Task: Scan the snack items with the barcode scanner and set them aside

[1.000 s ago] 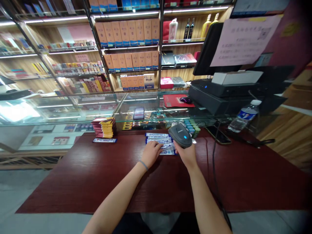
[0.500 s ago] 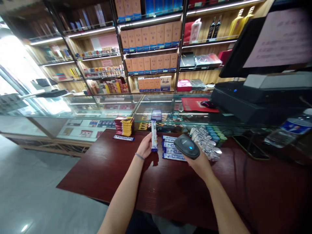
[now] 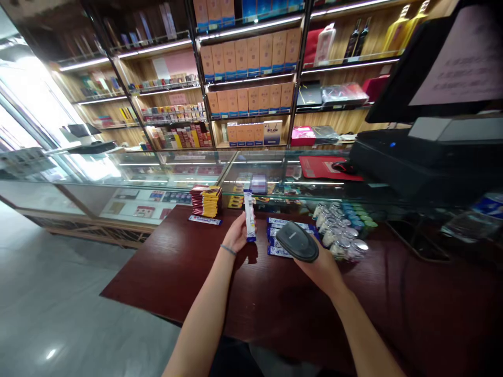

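Note:
My left hand [image 3: 237, 233] is closed on a slim blue-and-white snack packet [image 3: 249, 215], held upright above the brown table. In my right hand [image 3: 322, 266] is a black handheld barcode scanner [image 3: 297, 242], its head pointing left toward the packet; my fingers beneath it are mostly hidden. Under and behind the scanner lie several similar blue-and-white packets [image 3: 278, 252], side by side and partly covered. Another such packet [image 3: 205, 220] rests flat at the left, in front of a stack of red-and-yellow packets [image 3: 206, 201].
Several small lidded jars [image 3: 341, 230] stand right of the packets. A phone [image 3: 416, 241] and a plastic bottle [image 3: 467, 225] are farther right. Behind the table [image 3: 173, 272] runs a glass display counter [image 3: 176, 173]; a black monitor [image 3: 412, 68] rises at right.
The scanner has turned and shifted slightly left relative to the packets, and the blue light on it no longer shows. My left hand still holds its packet; the whole view has shifted a little.

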`<state>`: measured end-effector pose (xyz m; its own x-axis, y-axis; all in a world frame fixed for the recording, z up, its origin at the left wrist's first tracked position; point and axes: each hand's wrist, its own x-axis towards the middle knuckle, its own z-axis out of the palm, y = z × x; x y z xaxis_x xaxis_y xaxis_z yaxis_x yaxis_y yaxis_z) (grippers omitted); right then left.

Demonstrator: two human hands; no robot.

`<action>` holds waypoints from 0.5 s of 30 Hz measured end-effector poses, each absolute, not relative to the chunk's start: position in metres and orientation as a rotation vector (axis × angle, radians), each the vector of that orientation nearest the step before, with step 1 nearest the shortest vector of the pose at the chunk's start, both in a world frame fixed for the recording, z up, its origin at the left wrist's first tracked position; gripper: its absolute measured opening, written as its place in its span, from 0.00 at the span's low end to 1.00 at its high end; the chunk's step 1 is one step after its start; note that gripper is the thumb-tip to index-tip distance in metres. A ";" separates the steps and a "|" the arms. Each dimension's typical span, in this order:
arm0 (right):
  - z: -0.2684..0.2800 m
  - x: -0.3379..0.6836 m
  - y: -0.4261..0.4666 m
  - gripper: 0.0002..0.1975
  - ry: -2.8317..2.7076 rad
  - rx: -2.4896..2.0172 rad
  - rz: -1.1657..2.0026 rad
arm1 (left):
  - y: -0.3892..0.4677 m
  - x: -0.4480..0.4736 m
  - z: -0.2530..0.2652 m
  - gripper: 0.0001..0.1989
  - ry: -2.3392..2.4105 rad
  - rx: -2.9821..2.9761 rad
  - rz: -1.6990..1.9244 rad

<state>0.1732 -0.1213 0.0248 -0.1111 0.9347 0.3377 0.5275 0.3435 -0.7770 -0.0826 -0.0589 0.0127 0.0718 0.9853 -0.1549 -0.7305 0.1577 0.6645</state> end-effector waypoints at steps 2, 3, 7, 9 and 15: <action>0.027 0.168 -0.124 0.19 -1.764 -1.285 0.635 | -0.057 -0.082 0.014 0.13 0.677 0.445 1.443; 0.028 0.165 -0.125 0.19 -1.766 -1.284 0.643 | -0.056 -0.083 0.015 0.14 0.684 0.438 1.496; 0.032 0.155 -0.130 0.19 -1.772 -1.280 0.660 | -0.052 -0.094 0.022 0.14 0.708 0.562 1.745; 0.032 0.153 -0.131 0.20 -1.773 -1.290 0.658 | -0.054 -0.107 0.028 0.16 0.783 0.707 1.865; 0.024 0.152 -0.128 0.20 -1.835 -1.310 0.550 | -0.079 -0.179 0.028 0.16 1.426 1.530 1.861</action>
